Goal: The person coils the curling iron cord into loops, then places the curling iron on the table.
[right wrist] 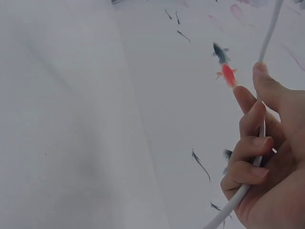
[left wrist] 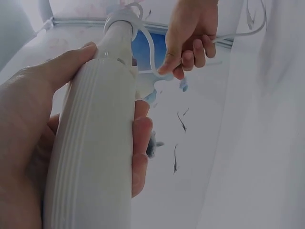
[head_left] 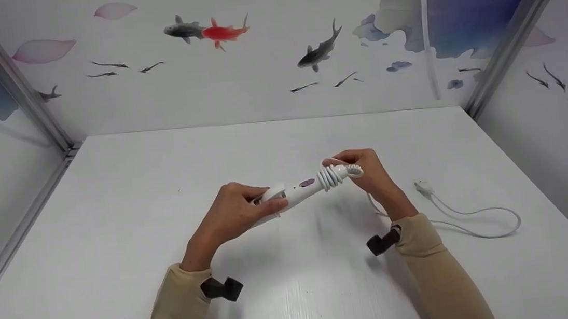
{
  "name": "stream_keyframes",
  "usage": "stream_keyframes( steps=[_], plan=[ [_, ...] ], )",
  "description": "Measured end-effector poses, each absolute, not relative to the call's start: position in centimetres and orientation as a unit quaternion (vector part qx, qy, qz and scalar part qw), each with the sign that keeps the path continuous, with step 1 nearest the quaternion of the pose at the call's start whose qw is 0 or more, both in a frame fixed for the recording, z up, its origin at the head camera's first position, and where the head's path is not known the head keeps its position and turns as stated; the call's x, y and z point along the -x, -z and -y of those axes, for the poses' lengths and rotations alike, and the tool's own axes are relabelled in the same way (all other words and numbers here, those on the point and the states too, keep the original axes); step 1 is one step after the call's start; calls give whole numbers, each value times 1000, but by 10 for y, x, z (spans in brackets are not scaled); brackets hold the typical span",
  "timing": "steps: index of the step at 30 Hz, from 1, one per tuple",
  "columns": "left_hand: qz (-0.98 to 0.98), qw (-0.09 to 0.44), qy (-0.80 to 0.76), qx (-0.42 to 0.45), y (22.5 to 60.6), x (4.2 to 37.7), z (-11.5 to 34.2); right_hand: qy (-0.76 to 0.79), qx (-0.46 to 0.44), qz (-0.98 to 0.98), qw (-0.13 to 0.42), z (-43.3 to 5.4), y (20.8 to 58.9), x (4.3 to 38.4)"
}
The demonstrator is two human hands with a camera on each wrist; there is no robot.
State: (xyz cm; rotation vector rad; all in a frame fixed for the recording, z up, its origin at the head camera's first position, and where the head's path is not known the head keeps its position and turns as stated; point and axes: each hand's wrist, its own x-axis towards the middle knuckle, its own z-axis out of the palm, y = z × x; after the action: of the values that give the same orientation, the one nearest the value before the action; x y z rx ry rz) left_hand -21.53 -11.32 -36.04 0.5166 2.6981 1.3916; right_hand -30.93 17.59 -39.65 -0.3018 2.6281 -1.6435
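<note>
A white curling iron (head_left: 300,193) with a small dark oval on its handle is held in the air, slightly tilted. My left hand (head_left: 234,214) grips its body near the left end, with the thumb along the near side. In the left wrist view the ribbed white casing (left wrist: 97,143) lies inside that hand. Several turns of white cord (head_left: 327,177) are wound around the handle's right end. My right hand (head_left: 371,172) is beside these turns, holding the cord. In the right wrist view the cord (right wrist: 270,33) passes between the thumb and curled fingers.
The loose end of the cord loops over the white table (head_left: 114,238) at right, ending in a plug (head_left: 423,186). White walls (head_left: 256,89) printed with fish and leaves enclose the table at the back and sides.
</note>
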Motion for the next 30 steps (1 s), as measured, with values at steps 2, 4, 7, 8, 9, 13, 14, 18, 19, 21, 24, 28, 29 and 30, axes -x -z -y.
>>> stream_keyframes(
  steps=[2,4,7,8,9,13,14,18,19,21,24,28,29,30],
  plan=[
    [-880,34,-440,-173,361,216,113,535,89,-840,19,-175,395,308],
    [-884,40,-429,-182,363,216,112,538,80,-839,25,-173,393,307],
    [-890,48,-409,-195,364,216,111,535,72,-842,19,-172,389,305],
    [-891,51,-405,-197,365,216,110,532,75,-843,13,-171,387,304],
    [-893,54,-401,-197,365,215,109,527,80,-846,5,-171,385,303],
    [-901,62,-385,-193,366,215,107,521,118,-845,-18,-173,374,297],
    [-902,65,-383,-189,366,215,106,522,130,-842,-22,-173,371,295],
    [-907,79,-374,-178,368,215,103,515,188,-836,-36,-171,360,285],
    [-908,81,-372,-176,369,215,102,510,202,-835,-39,-169,358,283],
    [-910,86,-369,-170,370,216,100,499,227,-835,-43,-166,354,278],
    [-913,87,-367,-154,371,216,99,484,250,-837,-49,-161,349,270],
    [-914,77,-378,-125,371,217,100,489,265,-830,-54,-157,343,262],
    [-913,71,-383,-119,371,217,101,491,271,-826,-57,-156,342,260],
    [-912,64,-389,-114,370,217,101,493,277,-823,-60,-155,341,259]
  ],
)
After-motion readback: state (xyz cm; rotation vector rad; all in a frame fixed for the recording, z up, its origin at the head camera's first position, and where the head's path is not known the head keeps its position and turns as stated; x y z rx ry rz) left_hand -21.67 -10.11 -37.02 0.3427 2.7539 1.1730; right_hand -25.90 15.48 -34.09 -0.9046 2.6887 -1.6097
